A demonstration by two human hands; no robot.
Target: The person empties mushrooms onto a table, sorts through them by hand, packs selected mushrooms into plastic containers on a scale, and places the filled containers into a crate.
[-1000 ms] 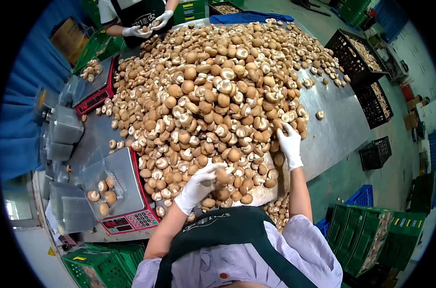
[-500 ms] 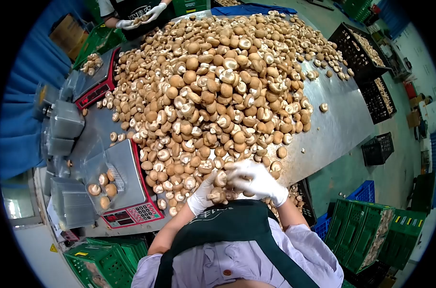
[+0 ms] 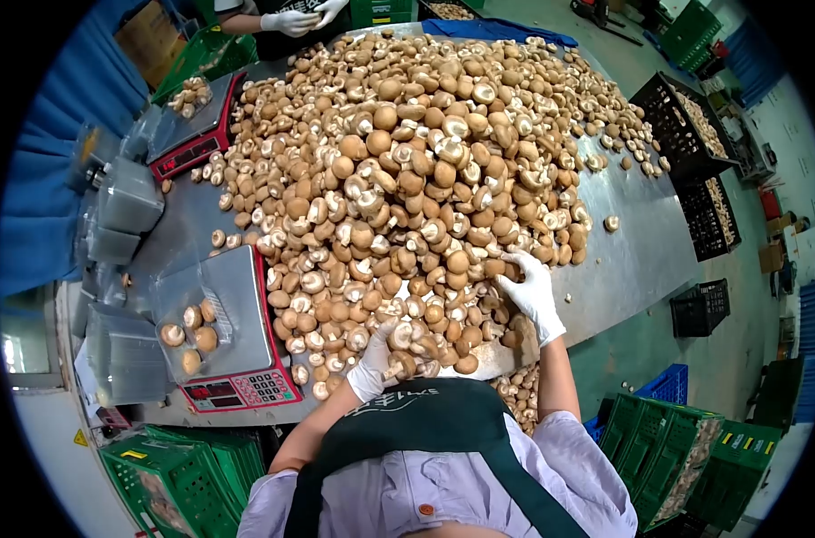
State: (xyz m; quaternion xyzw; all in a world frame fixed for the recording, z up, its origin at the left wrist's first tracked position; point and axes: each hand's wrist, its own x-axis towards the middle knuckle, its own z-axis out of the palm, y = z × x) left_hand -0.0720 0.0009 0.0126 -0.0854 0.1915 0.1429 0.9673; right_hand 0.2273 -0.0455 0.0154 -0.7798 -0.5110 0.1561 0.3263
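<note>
A big heap of brown-capped shiitake mushrooms (image 3: 407,161) covers much of the metal table. My left hand (image 3: 370,369), in a white glove, is closed around a few mushrooms (image 3: 400,363) close to my apron at the near edge. Out at the right side of the heap, my gloved right hand (image 3: 535,298) has its thumb and fingers apart, with the tips against mushrooms there. Left of the heap, a red-rimmed digital scale (image 3: 246,314) carries a clear plastic tray (image 3: 212,309) with several mushrooms in it.
A second scale (image 3: 188,152) bears another filled tray. Stacked clear trays (image 3: 125,359) line the left edge. Across the table are a co-worker's gloved hands (image 3: 291,22). Black crates (image 3: 685,121) and green crates (image 3: 663,448) stand at the right.
My right hand has moved from beside my left hand, out to the right and forward onto the heap. My left hand stays near the apron with mushrooms. The view has shifted slightly.
</note>
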